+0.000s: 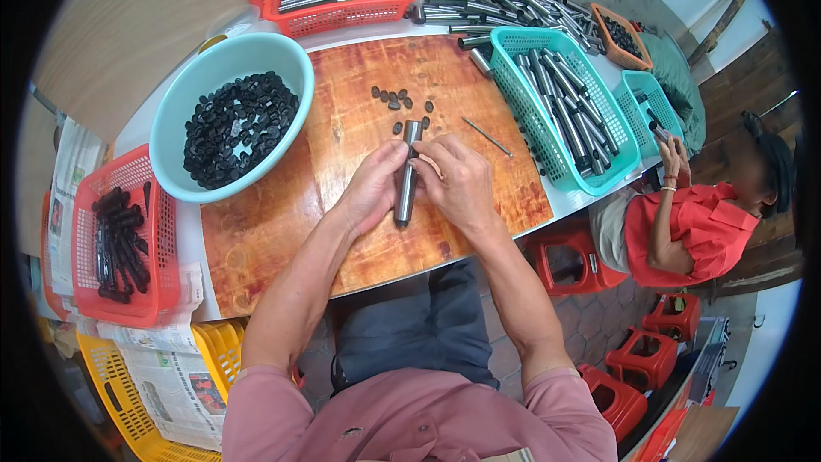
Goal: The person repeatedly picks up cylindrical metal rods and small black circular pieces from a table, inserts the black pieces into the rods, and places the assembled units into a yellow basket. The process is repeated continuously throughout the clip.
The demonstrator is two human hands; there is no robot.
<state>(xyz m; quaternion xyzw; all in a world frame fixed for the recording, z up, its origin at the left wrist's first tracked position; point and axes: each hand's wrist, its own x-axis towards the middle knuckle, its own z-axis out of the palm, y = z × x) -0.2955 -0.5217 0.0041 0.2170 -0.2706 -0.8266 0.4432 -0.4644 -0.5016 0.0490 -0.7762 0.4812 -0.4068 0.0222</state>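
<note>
A shiny metal tube (404, 197) with a dark lower end stands out between my hands above the wooden board (282, 248). My left hand (375, 184) is closed around its left side, thumb along the upper part. From the right, my right hand (455, 178) pinches at the tube's upper half with bent fingers; whether a small part sits under those fingertips is hidden. Just beyond the tube lie several small black oval pieces (393, 96). A thin metal rod (487, 137) rests on the board to the right of my right hand.
A pale blue basin (295, 60) of black pieces stands left, above a red basket (167, 248) of black parts. Tubes fill a teal basket (513, 43) at right and a red one (406, 8) at back, beside a tube pile (513, 0). A co-worker (693, 231) sits at right.
</note>
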